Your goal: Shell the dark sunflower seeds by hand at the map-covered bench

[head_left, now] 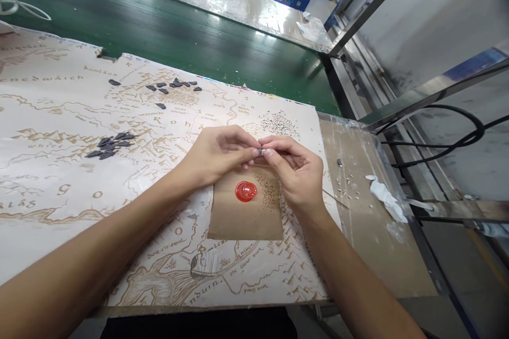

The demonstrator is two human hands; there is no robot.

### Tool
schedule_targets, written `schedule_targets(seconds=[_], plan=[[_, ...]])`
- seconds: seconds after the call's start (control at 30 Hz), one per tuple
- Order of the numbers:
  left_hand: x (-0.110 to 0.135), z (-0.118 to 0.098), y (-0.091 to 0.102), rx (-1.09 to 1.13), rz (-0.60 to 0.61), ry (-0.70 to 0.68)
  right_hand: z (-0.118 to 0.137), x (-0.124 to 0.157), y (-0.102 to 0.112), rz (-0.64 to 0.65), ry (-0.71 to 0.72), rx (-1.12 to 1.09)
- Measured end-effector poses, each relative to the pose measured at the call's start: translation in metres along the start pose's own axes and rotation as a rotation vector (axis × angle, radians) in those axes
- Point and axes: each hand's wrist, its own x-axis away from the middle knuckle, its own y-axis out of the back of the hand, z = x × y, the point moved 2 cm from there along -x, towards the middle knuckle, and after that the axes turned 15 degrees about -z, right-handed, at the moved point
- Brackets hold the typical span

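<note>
My left hand (222, 153) and my right hand (296, 172) meet fingertip to fingertip above a brown cardboard piece (226, 222). Pinched where the fingers and thumbs join is a tiny dark grey piece (260, 151), mostly covered by the fingertips; its exact kind is too small to make out. Below the hands, a glossy red blob (246, 191) sits on the cardboard. Many tiny brown bits (268, 193) lie to the right of it. A thin stick (336, 199) shows beyond my right wrist, its other end hidden.
Dark flat chips lie in a near pile (111, 144) and a far group (175, 83) on the map-printed sheet (59, 180). Small pale-and-dark bits (280, 124) are scattered behind my right hand. At right lies a crumpled white tissue (385, 198). A green conveyor belt (159, 21) runs behind.
</note>
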Motion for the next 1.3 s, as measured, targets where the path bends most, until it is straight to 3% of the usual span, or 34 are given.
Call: schedule_targets(seconds=[0.47,0.67,0.83,0.93,1.07,1.13,1.2,1.3], plan=[[0.001,0.003,-0.004,0.023,-0.017,-0.084,0.005,0.002,-0.004,-0.041,0.068,-0.009],[-0.012,-0.019,-0.002,-0.084,-0.052,-0.246,0.003,-0.002,0.002,-0.138,0.014,-0.031],[-0.002,-0.06,0.039,-0.604,-0.233,-0.494,0.004,-0.009,0.015,-0.237,-0.027,-0.01],[0.023,-0.071,0.081,-0.937,-0.352,-0.43,0.012,-0.024,0.033,-0.354,-0.025,-0.005],[0.065,-0.062,0.134,-1.171,-0.425,-0.272,0.017,-0.048,0.06,-0.437,-0.031,0.128],[0.082,-0.053,0.151,-1.222,-0.409,-0.219,0.012,-0.058,0.065,-0.349,-0.042,0.279],[0.093,-0.047,0.163,-1.255,-0.408,-0.21,0.004,-0.064,0.063,-0.18,-0.012,0.518],[0.1,-0.044,0.173,-1.332,-0.426,-0.306,-0.007,-0.069,0.051,0.02,0.09,0.796]])
